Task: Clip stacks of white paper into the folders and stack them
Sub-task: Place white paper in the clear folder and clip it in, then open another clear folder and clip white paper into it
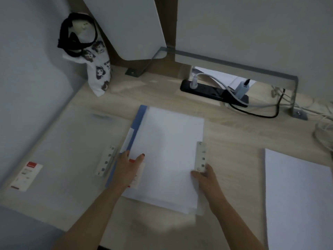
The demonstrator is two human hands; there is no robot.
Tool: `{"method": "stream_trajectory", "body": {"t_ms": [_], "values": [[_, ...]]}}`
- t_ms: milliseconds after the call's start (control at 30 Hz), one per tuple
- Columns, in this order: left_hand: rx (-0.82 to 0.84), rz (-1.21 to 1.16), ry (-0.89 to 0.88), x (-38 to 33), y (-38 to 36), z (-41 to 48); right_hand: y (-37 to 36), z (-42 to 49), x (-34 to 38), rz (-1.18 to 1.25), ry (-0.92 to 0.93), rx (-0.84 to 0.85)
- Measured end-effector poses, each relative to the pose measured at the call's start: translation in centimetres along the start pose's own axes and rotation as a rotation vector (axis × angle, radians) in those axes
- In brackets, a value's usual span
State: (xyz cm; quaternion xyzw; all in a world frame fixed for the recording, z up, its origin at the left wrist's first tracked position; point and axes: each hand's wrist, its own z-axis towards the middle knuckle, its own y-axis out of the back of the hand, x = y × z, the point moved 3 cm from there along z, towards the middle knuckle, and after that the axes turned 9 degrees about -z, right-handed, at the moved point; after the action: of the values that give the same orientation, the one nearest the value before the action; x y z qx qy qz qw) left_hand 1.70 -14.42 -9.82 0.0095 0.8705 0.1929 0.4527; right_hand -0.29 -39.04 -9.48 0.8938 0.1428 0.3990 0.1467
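The wooden tabletop (234, 134) carries an open blue-spined folder (72, 141), its clear cover spread toward 9 o'clock. The white paper stack (167, 141) lies on the folder's right half, and a spare paper stack (297, 186) sits well apart at 3 o'clock, with bare wood between them. The left hand (126, 168) rests flat on the stack's left edge, thumb spread. The right hand (205, 177) pinches the near end of the white clip bar (201, 154) on the stack's right edge.

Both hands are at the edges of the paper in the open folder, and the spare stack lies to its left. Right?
No. The head view shows the spare stack right of the folder, not left. The left hand and right hand are at the edges of the paper.
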Motion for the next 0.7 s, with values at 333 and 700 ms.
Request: {"method": "stream_trajectory", "body": {"t_ms": [333,700], "values": [[-0.21,0.34,-0.218,0.1,9.9,3.3,-4.5,-0.3,5.9,-0.429,0.272,-0.259],[-0.353,0.451,0.174,4.1,22.9,8.4,-18.1,-2.5,12.1,-0.21,0.236,0.458]]}}
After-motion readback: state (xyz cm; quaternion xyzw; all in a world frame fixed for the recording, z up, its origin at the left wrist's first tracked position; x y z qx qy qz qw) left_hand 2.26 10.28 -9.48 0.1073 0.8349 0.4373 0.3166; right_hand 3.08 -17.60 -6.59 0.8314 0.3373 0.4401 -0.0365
